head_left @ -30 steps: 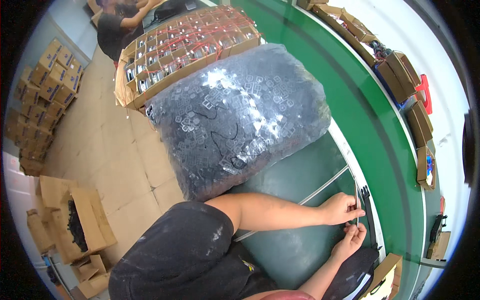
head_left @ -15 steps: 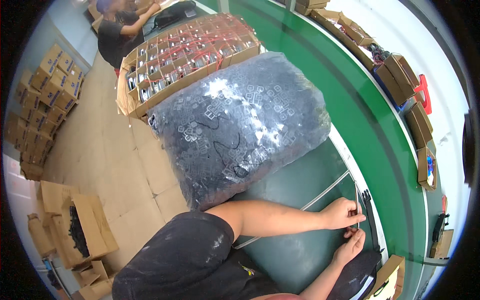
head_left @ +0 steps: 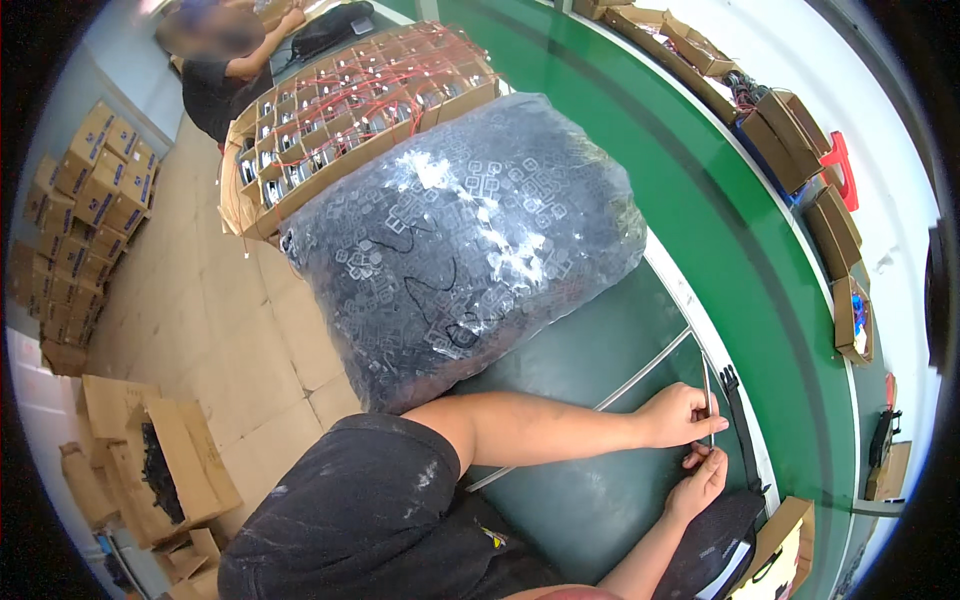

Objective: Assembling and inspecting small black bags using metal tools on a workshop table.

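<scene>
My left hand (head_left: 672,415) is closed round a thin, silvery, rod-like tool (head_left: 708,385), held nearly upright in the picture. Just below, my right hand (head_left: 698,486) has its fingers pinched together at the tool's lower end; whatever lies between them is too small and hidden to name. Both hands are over the dark green table top (head_left: 560,370). Beside them runs a black strap with a buckle (head_left: 738,420). A black fabric item (head_left: 690,565) with a white label lies by my right forearm.
A big clear plastic bag of dark parts (head_left: 470,240) fills the table beyond my left arm. Behind it stands a divided carton (head_left: 350,170) of round parts with red wires. A person (head_left: 215,90) works at the far end. Small cardboard boxes (head_left: 790,140) line the right side.
The view has shifted slightly, so the scene sits a little further left and higher. Both hands keep nearly the same hold, with the tool still in my left hand.
</scene>
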Tool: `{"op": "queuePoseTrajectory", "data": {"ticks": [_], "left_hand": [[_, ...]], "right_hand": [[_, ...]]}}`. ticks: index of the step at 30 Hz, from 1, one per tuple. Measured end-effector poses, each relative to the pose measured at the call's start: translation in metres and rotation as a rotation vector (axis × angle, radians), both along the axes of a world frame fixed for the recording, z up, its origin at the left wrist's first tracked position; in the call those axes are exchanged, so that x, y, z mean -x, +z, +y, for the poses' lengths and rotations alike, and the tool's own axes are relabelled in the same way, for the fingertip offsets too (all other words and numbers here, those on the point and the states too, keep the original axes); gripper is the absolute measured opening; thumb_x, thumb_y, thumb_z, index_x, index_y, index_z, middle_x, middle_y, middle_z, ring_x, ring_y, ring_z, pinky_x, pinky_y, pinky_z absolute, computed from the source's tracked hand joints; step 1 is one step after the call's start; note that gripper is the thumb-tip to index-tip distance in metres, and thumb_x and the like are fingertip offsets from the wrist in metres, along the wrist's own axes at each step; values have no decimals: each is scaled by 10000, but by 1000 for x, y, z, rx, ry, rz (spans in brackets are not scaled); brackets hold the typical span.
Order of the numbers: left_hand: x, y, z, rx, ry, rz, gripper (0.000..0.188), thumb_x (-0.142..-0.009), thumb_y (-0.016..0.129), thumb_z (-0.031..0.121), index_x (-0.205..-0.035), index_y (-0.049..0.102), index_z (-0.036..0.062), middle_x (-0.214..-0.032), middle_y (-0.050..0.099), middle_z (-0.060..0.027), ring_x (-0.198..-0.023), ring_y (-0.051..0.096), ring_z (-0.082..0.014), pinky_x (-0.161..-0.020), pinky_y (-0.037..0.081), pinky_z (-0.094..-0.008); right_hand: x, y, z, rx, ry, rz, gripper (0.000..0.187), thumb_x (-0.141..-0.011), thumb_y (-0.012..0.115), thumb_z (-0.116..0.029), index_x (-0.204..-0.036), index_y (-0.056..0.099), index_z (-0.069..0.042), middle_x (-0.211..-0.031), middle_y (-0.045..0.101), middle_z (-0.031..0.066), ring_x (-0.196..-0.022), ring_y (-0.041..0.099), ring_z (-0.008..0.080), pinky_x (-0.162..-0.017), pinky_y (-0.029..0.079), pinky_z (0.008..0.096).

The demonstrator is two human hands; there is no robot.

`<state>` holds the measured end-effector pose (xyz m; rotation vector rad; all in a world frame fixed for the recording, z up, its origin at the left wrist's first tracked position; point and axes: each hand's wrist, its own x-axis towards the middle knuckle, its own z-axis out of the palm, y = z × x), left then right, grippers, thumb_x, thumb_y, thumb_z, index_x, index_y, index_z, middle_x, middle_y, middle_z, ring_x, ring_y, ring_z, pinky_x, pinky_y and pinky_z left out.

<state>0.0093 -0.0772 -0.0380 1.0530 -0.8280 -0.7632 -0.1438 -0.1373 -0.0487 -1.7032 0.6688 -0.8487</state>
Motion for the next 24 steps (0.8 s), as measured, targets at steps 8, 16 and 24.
{"op": "queuePoseTrajectory", "data": {"ticks": [8,16,24], "left_hand": [[2,2,1,-37,19,-2,248,-889,672,213,-760,631,6,-618,655,-74,-564,627,-90,-528,475,-255],[2,3,2,-74,75,-128,305,-880,676,261,-709,641,11,-582,633,-99,-501,595,-137,-501,455,-296],[1,3,3,-44,46,-95,303,-897,659,246,-710,645,8,-574,630,-93,-503,592,-115,-480,444,-294]], "right_hand": [[-2,-2,4,5,-73,-14,230,-1021,468,-220,-917,527,-24,-697,474,2,-641,418,71,-610,365,219],[-2,3,3,-22,-74,50,323,-1045,398,-252,-864,533,-21,-649,415,-21,-608,375,54,-584,322,201],[-1,-4,3,-51,-43,-26,112,-972,551,-113,-1016,509,-19,-838,571,26,-721,469,83,-682,388,217]]}}
